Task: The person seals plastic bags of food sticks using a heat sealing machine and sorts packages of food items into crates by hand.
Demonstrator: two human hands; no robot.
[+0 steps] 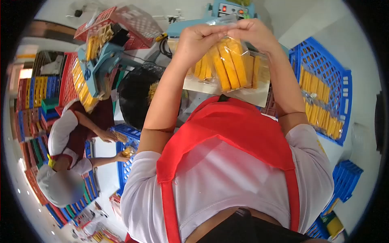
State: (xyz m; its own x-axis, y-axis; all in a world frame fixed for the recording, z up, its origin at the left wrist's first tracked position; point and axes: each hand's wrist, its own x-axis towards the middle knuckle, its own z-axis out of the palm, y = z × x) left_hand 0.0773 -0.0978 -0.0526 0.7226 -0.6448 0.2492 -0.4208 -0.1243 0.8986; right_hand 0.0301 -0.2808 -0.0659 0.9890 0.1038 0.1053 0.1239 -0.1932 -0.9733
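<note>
A clear plastic bag (230, 67) with several yellow sticks hangs upright from both my hands. My left hand (202, 40) pinches the bag's top edge at its left side. At the right side of that edge, my right hand (252, 34) has its fingers closed on the plastic. The two hands nearly meet above the sticks. Behind and beside this bag, more bagged yellow sticks (201, 69) rest on a pale surface (247, 96). A light-blue machine (233, 10) with a lit red switch stands just beyond my hands.
On the right, a blue crate (344, 85) holds several packed bags. A black bag-lined bin (131, 95) stands left of my arm. Farther left are another light-blue machine (106, 60), red crates (69, 81), and a co-worker (67, 133) handling packets over a blue crate (121, 166).
</note>
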